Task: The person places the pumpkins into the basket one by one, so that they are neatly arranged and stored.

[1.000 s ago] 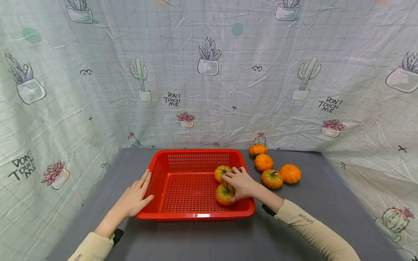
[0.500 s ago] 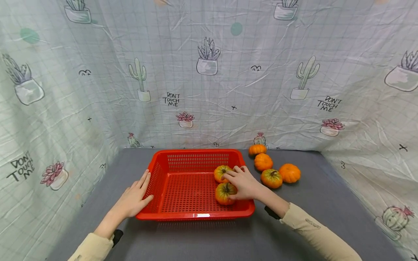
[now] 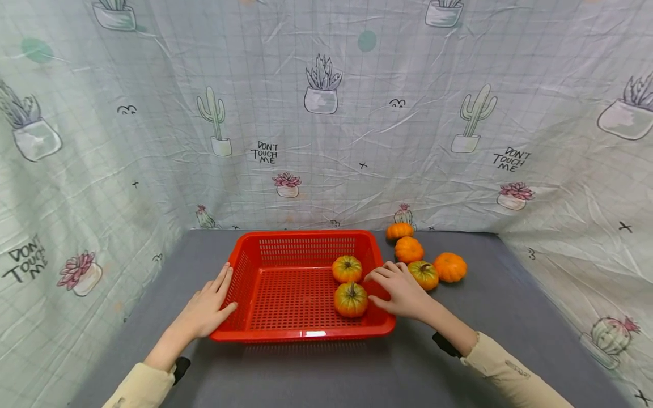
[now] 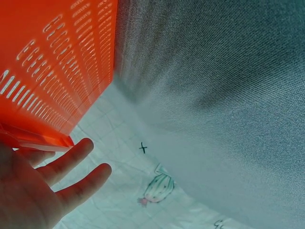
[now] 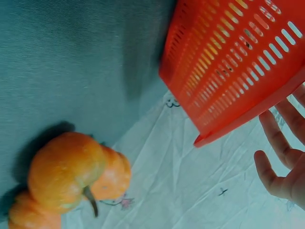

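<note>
A red plastic basket (image 3: 301, 335) with slotted walls stands on the grey table. Inside, along its right side, two small orange-green pumpkins, a rear one (image 3: 347, 269) and a front one (image 3: 351, 300), sit one behind the other. My left hand (image 3: 203, 310) lies along the left rim, its fingers fairly straight; the left wrist view has the fingers (image 4: 78, 191) beside the basket wall. Over the right rim is my right hand (image 3: 400, 292), loosely bent and holding nothing, its fingertips just right of the front pumpkin. In the right wrist view its fingers (image 5: 274, 136) show past the rim.
Right of the basket several pumpkins stand close together: an orange-green one (image 3: 423, 275) partly behind the right hand, an orange one (image 3: 450, 267) beside it, and others (image 3: 408, 249) toward the back. A cactus-print cloth (image 3: 326, 141) hangs around the table's back and sides.
My right hand has let go of the front pumpkin and drawn back rightward to the rim, leaving both pumpkins in the basket. The left hand stays at the left rim.
</note>
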